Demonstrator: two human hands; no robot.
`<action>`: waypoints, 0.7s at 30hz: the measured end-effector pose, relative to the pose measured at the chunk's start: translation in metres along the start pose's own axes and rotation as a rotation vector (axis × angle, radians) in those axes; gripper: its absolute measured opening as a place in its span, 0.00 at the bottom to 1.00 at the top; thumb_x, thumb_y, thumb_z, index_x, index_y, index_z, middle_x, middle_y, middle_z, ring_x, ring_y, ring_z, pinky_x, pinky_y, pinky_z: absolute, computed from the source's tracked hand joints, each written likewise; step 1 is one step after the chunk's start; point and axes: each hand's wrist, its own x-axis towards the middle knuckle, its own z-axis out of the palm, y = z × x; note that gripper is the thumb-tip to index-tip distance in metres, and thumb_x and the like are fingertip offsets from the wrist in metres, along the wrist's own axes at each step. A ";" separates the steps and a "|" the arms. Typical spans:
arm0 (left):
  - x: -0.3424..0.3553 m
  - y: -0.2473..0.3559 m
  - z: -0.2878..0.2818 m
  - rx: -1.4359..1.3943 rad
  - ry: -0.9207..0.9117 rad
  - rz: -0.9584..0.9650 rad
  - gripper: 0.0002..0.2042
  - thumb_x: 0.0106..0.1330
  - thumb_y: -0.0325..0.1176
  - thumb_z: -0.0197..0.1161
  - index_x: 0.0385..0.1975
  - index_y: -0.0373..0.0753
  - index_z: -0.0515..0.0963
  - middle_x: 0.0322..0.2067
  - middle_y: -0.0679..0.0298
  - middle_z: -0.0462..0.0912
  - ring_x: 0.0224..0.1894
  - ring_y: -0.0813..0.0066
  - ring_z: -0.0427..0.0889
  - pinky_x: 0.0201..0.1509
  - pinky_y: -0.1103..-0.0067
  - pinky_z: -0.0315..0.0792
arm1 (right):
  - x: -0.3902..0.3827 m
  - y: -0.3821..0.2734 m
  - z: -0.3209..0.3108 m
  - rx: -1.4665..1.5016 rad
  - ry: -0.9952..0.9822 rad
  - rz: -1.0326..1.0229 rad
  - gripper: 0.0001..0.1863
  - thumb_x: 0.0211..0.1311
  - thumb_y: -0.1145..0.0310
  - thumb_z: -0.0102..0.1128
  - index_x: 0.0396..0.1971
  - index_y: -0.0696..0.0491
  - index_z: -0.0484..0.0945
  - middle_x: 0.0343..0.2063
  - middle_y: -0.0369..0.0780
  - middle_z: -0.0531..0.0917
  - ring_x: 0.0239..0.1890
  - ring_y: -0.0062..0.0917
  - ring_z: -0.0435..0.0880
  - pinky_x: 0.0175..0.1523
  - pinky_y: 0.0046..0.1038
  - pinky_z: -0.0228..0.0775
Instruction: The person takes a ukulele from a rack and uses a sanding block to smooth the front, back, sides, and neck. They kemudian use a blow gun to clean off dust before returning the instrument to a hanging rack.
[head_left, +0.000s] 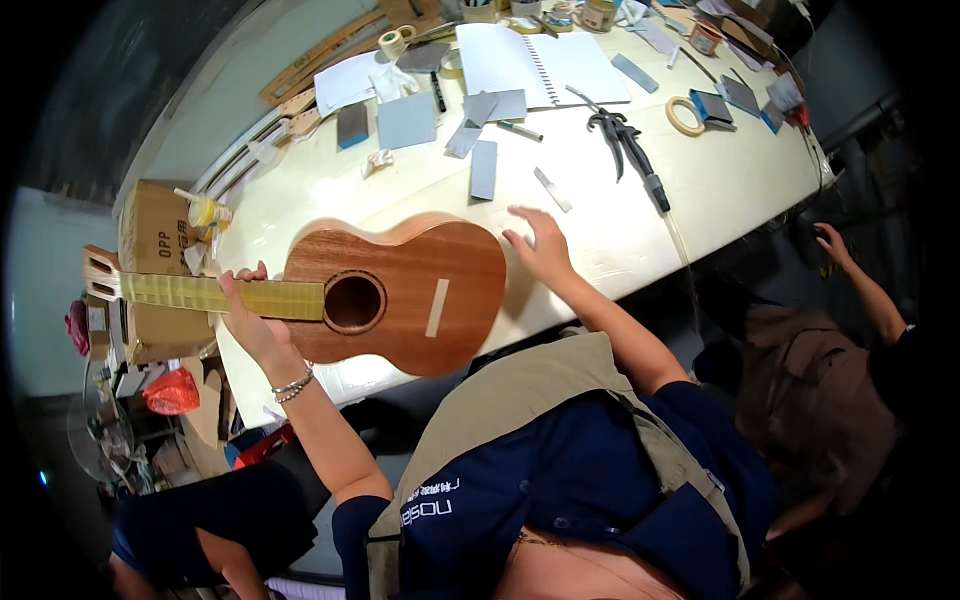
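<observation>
An unstrung brown wooden ukulele (420,262) lies face up near the table's front edge, its neck pointing left. Yellowish tape (190,292) covers the fretboard, and a pale strip (437,307) sits on the top where a bridge would be. My left hand (254,320) is closed around the neck close to the body, thumb on the near side and fingertips showing beyond the far side. Beside the rounded right end of the body, my right hand (541,245) hovers over the table with fingers apart, holding nothing. A small pale blade-like strip (552,190) lies just beyond it.
Grey sanding sheets (407,121), a sanding block (352,126) and an open spiral notebook (515,68) lie farther back. An air blow gun (635,155) with a hose and a tape roll (685,116) are at right. Cardboard boxes (160,235) stand left; other people sit on both sides.
</observation>
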 end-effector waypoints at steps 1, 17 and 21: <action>0.000 -0.007 -0.011 0.016 0.023 -0.033 0.11 0.64 0.34 0.57 0.38 0.34 0.68 0.29 0.61 0.74 0.36 0.68 0.76 0.43 0.73 0.72 | 0.015 0.015 0.012 -0.054 -0.041 -0.041 0.26 0.53 0.61 0.61 0.51 0.55 0.69 0.51 0.46 0.73 0.56 0.40 0.67 0.59 0.36 0.60; -0.010 0.001 -0.041 -0.056 0.156 -0.245 0.04 0.65 0.31 0.53 0.31 0.41 0.66 0.23 0.68 0.69 0.30 0.74 0.72 0.54 0.69 0.68 | 0.048 -0.031 0.020 0.127 -0.337 -0.614 0.31 0.49 0.74 0.59 0.58 0.53 0.66 0.48 0.47 0.76 0.32 0.34 0.82 0.35 0.28 0.76; -0.017 0.008 -0.027 -0.048 0.120 -0.261 0.07 0.64 0.35 0.54 0.31 0.40 0.67 0.22 0.68 0.69 0.30 0.73 0.72 0.54 0.69 0.67 | 0.009 -0.055 0.017 0.129 -0.543 -0.941 0.35 0.44 0.63 0.66 0.56 0.54 0.67 0.56 0.48 0.68 0.54 0.38 0.72 0.56 0.36 0.66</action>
